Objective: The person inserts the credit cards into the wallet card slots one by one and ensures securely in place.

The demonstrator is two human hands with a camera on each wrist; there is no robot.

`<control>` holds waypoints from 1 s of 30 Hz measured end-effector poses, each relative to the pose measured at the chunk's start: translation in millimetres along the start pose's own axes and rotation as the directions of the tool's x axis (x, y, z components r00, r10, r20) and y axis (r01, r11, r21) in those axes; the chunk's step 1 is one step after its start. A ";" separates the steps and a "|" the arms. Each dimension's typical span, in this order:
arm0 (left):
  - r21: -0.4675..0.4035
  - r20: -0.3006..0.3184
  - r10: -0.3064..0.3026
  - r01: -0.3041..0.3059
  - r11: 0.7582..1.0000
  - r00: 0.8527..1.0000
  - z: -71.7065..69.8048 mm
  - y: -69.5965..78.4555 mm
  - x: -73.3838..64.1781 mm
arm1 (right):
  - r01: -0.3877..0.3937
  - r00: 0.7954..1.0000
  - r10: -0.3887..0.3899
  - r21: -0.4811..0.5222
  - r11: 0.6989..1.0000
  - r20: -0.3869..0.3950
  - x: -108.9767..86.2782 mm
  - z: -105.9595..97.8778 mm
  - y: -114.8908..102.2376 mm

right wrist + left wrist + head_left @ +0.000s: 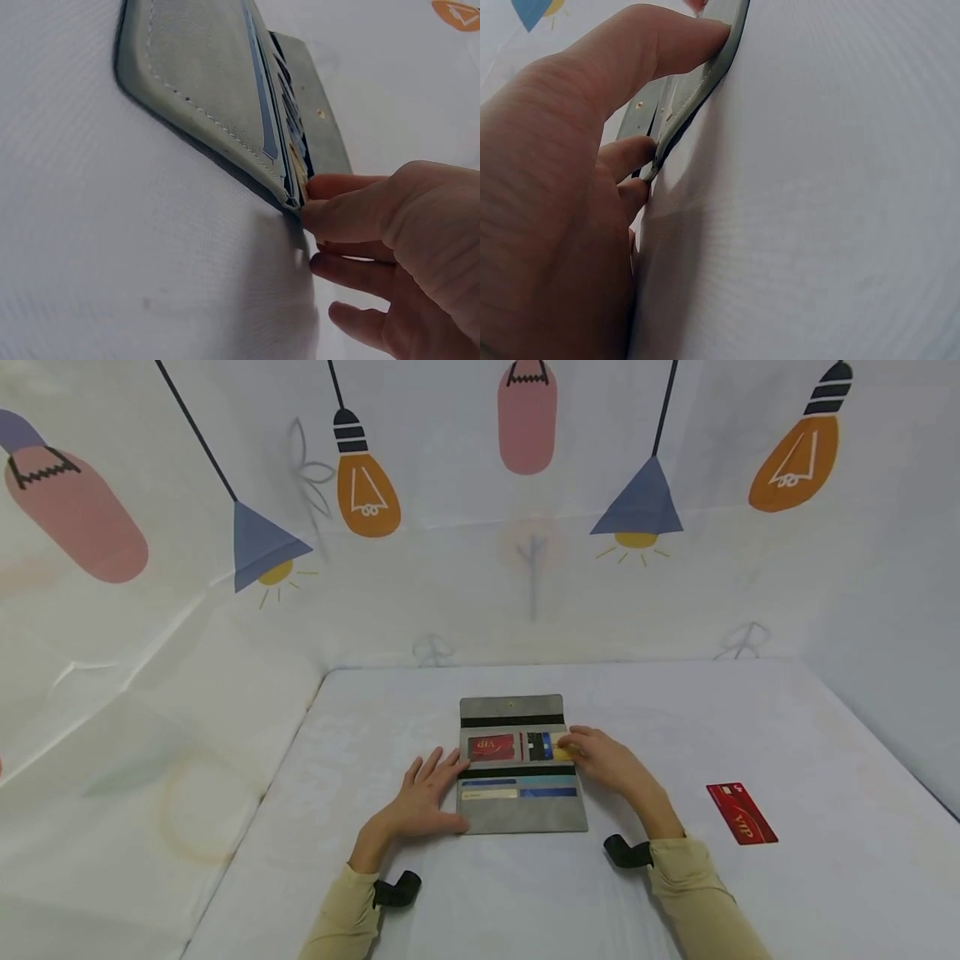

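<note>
A grey wallet lies unfolded on the white table, its flap at the far side and cards in its slots. My left hand rests along its left edge with fingers spread; in the left wrist view the thumb presses on the near corner. At the wallet's right edge, my right hand pinches a yellow card at the end of the upper card row. The right wrist view shows thumb and index finger close together there, hiding part of the card. A red VIP card sits at the row's left end.
Another red VIP card lies loose on the table, to the right of my right forearm. White printed sheets with lamp drawings stand behind the table and at its sides. A black camera mount sits on the right wrist.
</note>
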State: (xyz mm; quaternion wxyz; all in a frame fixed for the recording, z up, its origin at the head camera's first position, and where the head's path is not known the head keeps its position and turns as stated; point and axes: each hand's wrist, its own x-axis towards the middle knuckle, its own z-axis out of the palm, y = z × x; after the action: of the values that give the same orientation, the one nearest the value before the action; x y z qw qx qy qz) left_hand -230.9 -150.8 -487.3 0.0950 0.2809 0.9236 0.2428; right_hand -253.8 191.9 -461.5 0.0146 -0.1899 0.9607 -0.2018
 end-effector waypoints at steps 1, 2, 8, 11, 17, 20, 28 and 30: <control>0.001 -0.004 0.003 -0.003 1.000 1.000 -0.4 0.2 -0.1 | -0.004 1.000 0.004 -0.003 1.000 0.000 -0.1 0.1 -0.1; -0.005 -0.007 0.005 -0.005 1.000 1.000 -0.9 0.4 0.0 | -0.007 1.000 0.007 -0.007 1.000 -0.001 -0.1 0.1 -0.3; 0.004 0.008 -0.004 0.004 1.000 1.000 -0.9 -0.5 -2.1 | -0.046 0.999 0.047 -0.012 0.999 0.017 -1.6 -0.1 -2.4; 0.010 0.013 -0.008 0.008 1.000 1.000 -0.6 -1.1 -3.2 | -0.070 0.997 0.071 -0.028 0.997 0.006 -2.8 -0.8 -2.7; -0.010 0.011 -0.009 0.009 1.000 1.000 -1.1 -0.3 -3.1 | -0.084 0.996 0.084 -0.017 0.996 -0.017 -2.7 -2.3 -3.0; -0.010 0.016 -0.010 0.010 1.000 1.000 -1.1 0.2 -2.5 | -0.079 0.997 0.079 -0.008 0.997 -0.022 -2.5 -1.8 -3.5; -0.006 0.011 -0.010 0.010 1.000 1.000 -0.3 0.3 -2.5 | -0.082 0.996 0.082 0.003 0.997 -0.038 -2.4 -1.4 -5.4; -0.004 0.007 -0.011 0.011 1.000 1.000 0.6 -0.2 -2.3 | -0.082 0.996 0.082 0.001 0.997 -0.043 -2.3 -1.0 -6.1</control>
State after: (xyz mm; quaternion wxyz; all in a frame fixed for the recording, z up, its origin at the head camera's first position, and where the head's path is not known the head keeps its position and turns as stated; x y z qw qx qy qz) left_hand -228.9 -152.0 -487.8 0.1001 0.2764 0.9244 0.2431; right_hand -249.6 188.0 -458.3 0.0022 -0.1459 0.9678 -0.2049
